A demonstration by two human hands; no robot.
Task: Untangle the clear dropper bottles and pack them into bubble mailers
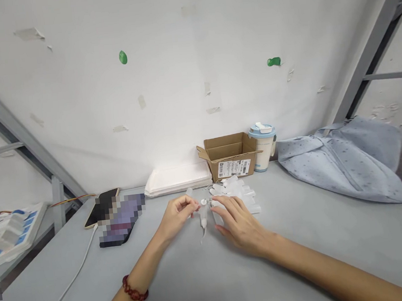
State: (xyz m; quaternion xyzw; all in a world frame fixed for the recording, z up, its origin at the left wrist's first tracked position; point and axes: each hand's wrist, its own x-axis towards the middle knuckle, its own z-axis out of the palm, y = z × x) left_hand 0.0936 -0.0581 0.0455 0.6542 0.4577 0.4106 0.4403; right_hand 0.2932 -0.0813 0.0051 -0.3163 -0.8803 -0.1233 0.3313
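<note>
My left hand (pixel 179 216) is closed in a pinch, with thumb and forefinger together beside a small white round cap (pixel 203 202); what is between those fingertips is too small to make out. A white tube with a narrow tip (pixel 203 217) lies upright in view between my hands, a thin pale strand trailing from its lower end. My right hand (pixel 239 220) is held with its fingers apart and curved, the fingertips close to small shiny bits near the cap. Behind it lies a pile of translucent white tubes (pixel 249 195), partly hidden by that hand.
An open cardboard box (pixel 233 161) and a lidded cup (pixel 263 148) stand against the wall. Left of them lies a white stack (pixel 177 178). Two phones (pixel 102 206) and a white cable (pixel 79 273) are at left; a blue-grey cloth (pixel 346 164) is at right.
</note>
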